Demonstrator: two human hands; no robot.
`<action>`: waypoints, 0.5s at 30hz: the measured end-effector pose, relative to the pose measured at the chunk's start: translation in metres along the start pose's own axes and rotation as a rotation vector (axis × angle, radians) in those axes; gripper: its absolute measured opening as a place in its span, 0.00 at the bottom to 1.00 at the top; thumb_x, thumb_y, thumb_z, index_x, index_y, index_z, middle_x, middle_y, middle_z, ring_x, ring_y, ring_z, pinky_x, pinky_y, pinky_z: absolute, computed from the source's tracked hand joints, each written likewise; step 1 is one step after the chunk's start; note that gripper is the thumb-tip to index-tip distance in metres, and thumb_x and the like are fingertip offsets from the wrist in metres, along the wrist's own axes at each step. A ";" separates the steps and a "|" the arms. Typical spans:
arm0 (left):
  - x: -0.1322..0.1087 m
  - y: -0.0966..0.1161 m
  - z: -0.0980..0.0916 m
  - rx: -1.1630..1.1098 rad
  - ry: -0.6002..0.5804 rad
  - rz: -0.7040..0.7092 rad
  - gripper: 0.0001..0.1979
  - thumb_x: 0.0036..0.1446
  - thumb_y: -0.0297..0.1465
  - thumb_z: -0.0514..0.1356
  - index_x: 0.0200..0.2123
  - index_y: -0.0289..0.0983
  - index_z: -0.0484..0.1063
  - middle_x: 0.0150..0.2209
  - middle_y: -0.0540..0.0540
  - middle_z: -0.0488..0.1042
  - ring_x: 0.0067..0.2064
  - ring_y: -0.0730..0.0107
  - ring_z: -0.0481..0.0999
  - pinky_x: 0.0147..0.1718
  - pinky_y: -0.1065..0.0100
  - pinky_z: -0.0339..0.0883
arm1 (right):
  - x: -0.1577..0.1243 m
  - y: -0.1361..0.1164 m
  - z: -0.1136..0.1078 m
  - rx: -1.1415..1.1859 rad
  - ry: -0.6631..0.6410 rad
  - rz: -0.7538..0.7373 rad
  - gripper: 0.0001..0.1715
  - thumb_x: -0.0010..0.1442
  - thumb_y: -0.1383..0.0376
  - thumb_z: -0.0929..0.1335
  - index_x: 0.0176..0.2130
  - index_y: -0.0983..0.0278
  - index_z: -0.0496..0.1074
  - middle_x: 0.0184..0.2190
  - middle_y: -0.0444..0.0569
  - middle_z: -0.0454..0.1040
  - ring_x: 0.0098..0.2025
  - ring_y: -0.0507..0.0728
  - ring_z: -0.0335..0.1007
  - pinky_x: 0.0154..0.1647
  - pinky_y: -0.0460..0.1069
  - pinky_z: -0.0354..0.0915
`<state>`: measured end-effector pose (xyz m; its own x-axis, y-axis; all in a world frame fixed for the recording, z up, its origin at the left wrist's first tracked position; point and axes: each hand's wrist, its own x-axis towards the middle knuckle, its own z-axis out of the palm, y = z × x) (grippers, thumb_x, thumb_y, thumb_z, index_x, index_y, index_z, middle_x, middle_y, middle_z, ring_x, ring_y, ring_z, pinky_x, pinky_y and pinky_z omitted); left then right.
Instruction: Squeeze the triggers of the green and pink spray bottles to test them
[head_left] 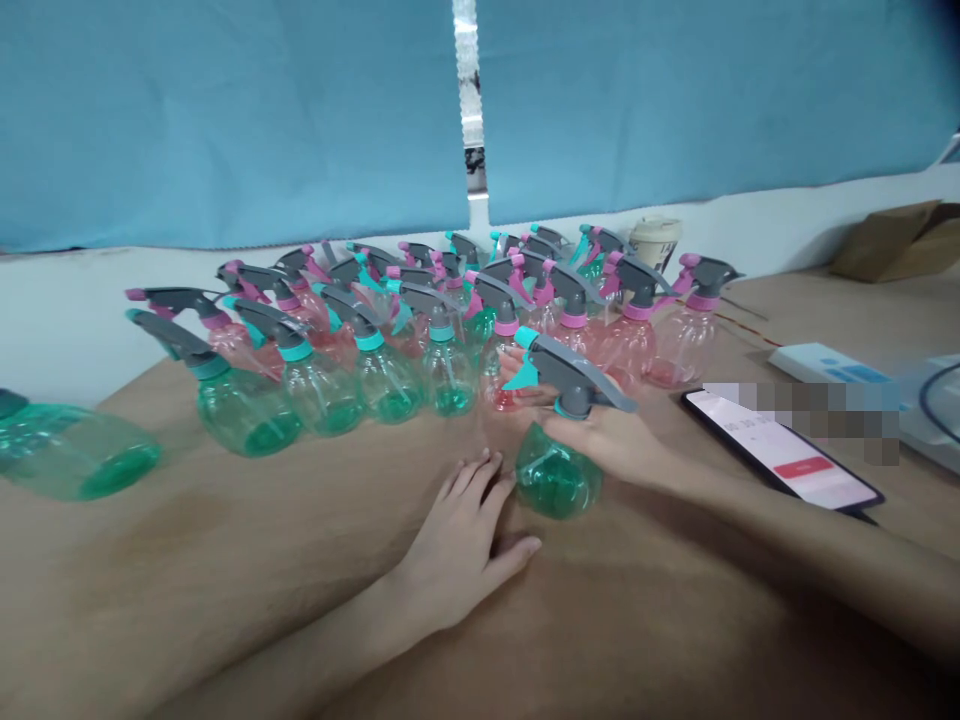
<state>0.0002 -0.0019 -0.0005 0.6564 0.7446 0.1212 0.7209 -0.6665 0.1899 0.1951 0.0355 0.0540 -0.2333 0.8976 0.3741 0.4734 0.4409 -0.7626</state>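
Observation:
A spray bottle (559,480) with green liquid, a grey head and a turquoise trigger is upright close in front of me. My right hand (611,435) is at its neck, fingers reaching left behind the trigger and seeming to grip it; the sprayer head partly hides them. Flat on the table just left of this bottle rests my left hand (465,540), fingers spread, holding nothing. Beyond my fingers stands a pink-collared spray bottle (501,360), partly covered by my right hand. A turquoise-collared spray bottle (448,375) with green liquid is left of it.
Several more pink and green spray bottles (319,385) fill the table's back half. One green bottle (82,450) is apart at the far left. At right are a lit phone (780,440), a white box (825,362), a cup (654,240) and a cardboard box (896,240).

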 end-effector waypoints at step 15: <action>-0.004 0.001 -0.003 -0.188 0.194 -0.107 0.31 0.54 0.41 0.57 0.56 0.34 0.51 0.53 0.36 0.60 0.55 0.52 0.60 0.50 0.51 0.57 | 0.007 -0.007 0.022 0.148 0.032 -0.108 0.27 0.49 0.70 0.63 0.50 0.57 0.64 0.37 0.43 0.76 0.41 0.58 0.73 0.45 0.56 0.67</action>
<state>-0.0022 -0.0051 0.0024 0.5109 0.8159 0.2709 0.7184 -0.5783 0.3867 0.1715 0.0390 0.0508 -0.2475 0.8456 0.4729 0.3159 0.5319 -0.7857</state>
